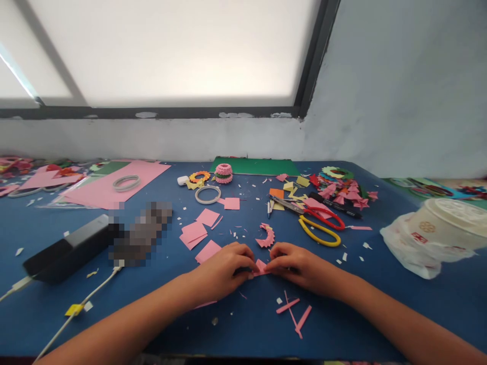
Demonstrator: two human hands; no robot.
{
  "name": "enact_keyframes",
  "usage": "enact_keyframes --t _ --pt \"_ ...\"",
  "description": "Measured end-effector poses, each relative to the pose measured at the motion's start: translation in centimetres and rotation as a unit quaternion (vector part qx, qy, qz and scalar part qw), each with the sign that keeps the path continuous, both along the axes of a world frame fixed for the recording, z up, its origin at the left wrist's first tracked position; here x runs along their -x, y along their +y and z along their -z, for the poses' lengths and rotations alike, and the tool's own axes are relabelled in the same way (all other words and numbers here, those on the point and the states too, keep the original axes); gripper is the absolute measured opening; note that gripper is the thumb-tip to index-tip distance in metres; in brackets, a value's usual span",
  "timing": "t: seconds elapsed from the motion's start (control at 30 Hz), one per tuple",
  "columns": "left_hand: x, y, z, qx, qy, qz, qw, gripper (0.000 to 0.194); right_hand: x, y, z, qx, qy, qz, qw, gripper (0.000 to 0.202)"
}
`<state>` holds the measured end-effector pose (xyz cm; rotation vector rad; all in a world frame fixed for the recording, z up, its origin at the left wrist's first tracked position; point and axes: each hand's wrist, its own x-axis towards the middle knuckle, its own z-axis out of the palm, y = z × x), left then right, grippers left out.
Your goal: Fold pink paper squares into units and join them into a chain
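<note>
Between my two hands, low over the blue table, is a small folded piece of pink paper (261, 267). My left hand (227, 269) pinches its left end, and my right hand (294, 266) holds its right end with the fingers closed. Just beyond the fingertips lies a curved chain of folded pink pieces (267, 236). Pink paper squares (193, 234) are spread to the left of it, one partly behind my left hand. Narrow pink strips (303, 319) lie in front of my right hand.
Scissors with red and yellow handles (319, 237) lie right of centre, near a black marker (342, 209). A bagged white cup (429, 228) stands at the right. A black box (72, 248), a cable (95, 289) and a tape roll (208, 194) are to the left.
</note>
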<state>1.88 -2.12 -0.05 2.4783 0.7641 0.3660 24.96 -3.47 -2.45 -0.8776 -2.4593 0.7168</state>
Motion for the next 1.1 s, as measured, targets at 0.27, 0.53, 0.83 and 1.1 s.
enact_keyframes --t 0.27,0.53,0.83,1.1 --pt "0.0 -0.4 -0.6 -0.128 0.074 0.086 0.985 0.027 0.3 -0.5 -0.7 0.0 0.005 0.013 1.0 0.017" --pt "-0.4 -0.8 -0.5 -0.127 0.073 0.057 0.988 0.015 1.3 -0.8 -1.2 0.02 -0.019 0.062 0.998 0.006" --pt "-1.3 0.3 1.0 0.062 -0.025 -0.081 0.994 0.012 1.8 -1.0 -1.2 -0.012 -0.071 0.091 0.993 0.008" --pt "-1.5 0.4 0.7 0.005 -0.017 -0.045 0.999 0.015 2.4 -1.0 -0.2 -0.03 -0.053 0.149 0.987 0.01"
